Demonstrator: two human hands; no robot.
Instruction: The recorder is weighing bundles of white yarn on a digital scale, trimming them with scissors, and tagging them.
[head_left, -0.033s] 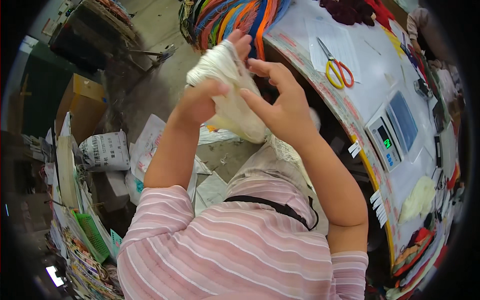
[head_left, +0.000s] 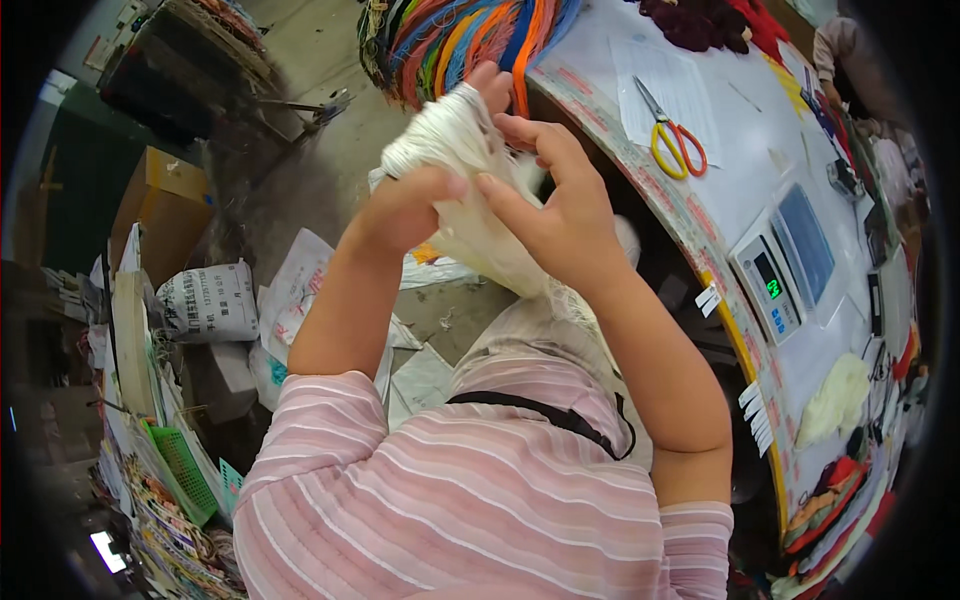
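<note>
White yarn, a thick bundle (head_left: 455, 150), is clamped between both hands. The left hand (head_left: 405, 205) closes around its upper left end, and the right hand (head_left: 560, 215) pinches the strands just beside it, fingers curled over the top. The bundle's long axis slants down toward the person's lap. Beyond lie multicoloured cords (head_left: 460, 40) and, to the right, the counter (head_left: 750, 150) with orange-handled scissors (head_left: 672, 135) and a scale (head_left: 785, 270).

A white desk (head_left: 740, 150) curves down the right of the frame. The grey concrete floor (head_left: 320, 190) at upper left carries a cardboard box (head_left: 165, 205), a filled sack (head_left: 208, 300) and a green basket (head_left: 185, 470) at lower left.
</note>
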